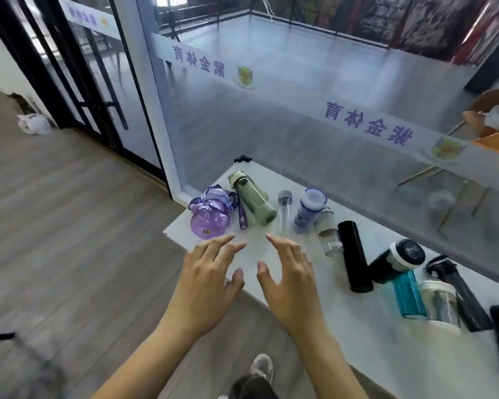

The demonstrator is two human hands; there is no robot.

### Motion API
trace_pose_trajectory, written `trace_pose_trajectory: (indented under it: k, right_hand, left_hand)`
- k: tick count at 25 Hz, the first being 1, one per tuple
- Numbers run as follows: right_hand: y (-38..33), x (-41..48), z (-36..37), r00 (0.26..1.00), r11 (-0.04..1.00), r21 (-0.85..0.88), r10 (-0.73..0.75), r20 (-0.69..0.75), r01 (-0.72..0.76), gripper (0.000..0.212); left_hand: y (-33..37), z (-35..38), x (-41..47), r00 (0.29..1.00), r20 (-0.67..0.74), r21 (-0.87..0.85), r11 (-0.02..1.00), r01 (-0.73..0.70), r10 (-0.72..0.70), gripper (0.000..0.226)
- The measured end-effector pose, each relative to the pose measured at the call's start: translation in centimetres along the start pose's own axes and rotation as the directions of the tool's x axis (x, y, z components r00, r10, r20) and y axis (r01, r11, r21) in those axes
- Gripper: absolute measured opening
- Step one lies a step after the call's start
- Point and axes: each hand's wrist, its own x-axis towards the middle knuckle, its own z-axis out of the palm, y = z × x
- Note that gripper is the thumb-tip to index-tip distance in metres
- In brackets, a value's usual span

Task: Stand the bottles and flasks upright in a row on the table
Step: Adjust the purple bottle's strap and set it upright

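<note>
Over the white table [357,355] at centre frame, I see my left hand [205,286] and right hand [291,283] spread, grasping nothing. Beyond them lie a purple plastic bottle [209,216], a green glass bottle [252,198] and a black metal flask [355,256] (all on their sides).

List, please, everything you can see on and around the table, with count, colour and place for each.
purple bottle: 1, translucent purple with strap, lying at the table's left end
green bottle: 1, sage green, lying beside the purple one
clear tube bottle: 1, clear with grey cap, centre left
blue-lidded bottle: 1, white and blue, lying mid-table
small clear jar: 1, clear, beside the black flask
black flask: 1, black, lying mid-right
teal bottle: 1, teal, right, among other dark and clear bottles
table: 1, white, against the glass wall
left hand: open, empty
right hand: open, empty
</note>
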Motion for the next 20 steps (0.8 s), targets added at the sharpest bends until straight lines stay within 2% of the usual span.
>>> trace_pose_trajectory:
  k: [8,13,17,20]
  right_hand:
    - [0.1,9.1,6.3,0.989,0.992,0.119,0.01,0.147,-0.027,0.051]
    - [2.4,15.3,11.7,0.968,0.97,0.205,0.079,0.24,-0.13,0.049]
    - [4.4,20.3,15.2,0.937,0.964,0.15,0.166,0.309,-0.22,0.049]
    - [6.2,23.0,17.6,0.888,0.949,0.114,0.227,0.4,-0.294,0.049]
  left_hand:
    - [-7.1,0.5,7.0,0.992,-0.023,0.072,0.989,0.127,-0.125,0.047]
    - [-11.6,2.2,13.7,0.963,0.126,0.056,0.97,0.235,-0.24,0.047]
    - [-15.8,4.0,19.4,0.907,0.249,-0.001,0.936,0.352,-0.341,0.049]
    - [-18.1,5.6,22.6,0.864,0.31,0.035,0.913,0.407,-0.397,0.057]
